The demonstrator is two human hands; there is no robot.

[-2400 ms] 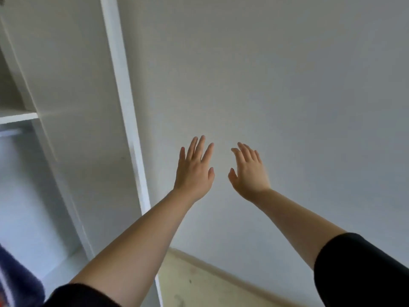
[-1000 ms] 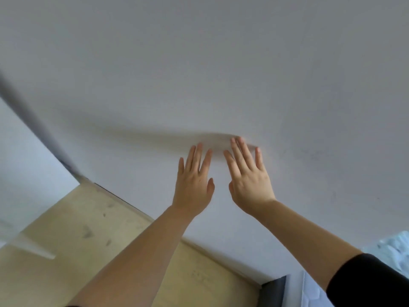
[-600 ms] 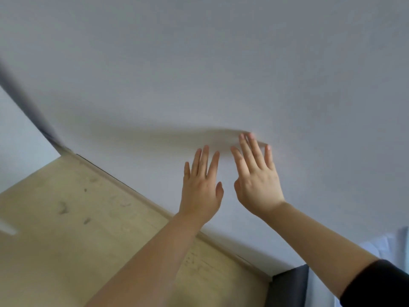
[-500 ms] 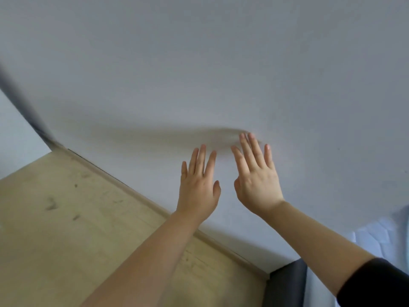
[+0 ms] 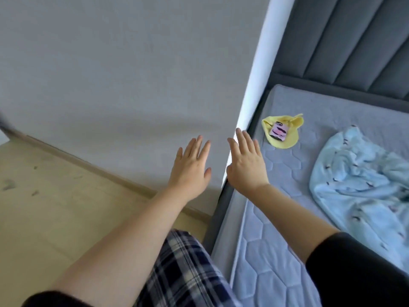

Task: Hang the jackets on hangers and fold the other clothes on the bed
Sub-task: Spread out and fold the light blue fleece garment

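Our view now sits right of the bare wall; the bed (image 5: 265,251) comes into shot. Left hand (image 5: 190,171) and right hand (image 5: 247,167) are flat, empty. Blue clothes (image 5: 358,185) lie on the bed to our right, nearer the right hand.

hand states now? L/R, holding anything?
Left hand: open, fingers straight, holding nothing.
Right hand: open, fingers straight, holding nothing, raised above the mattress edge.
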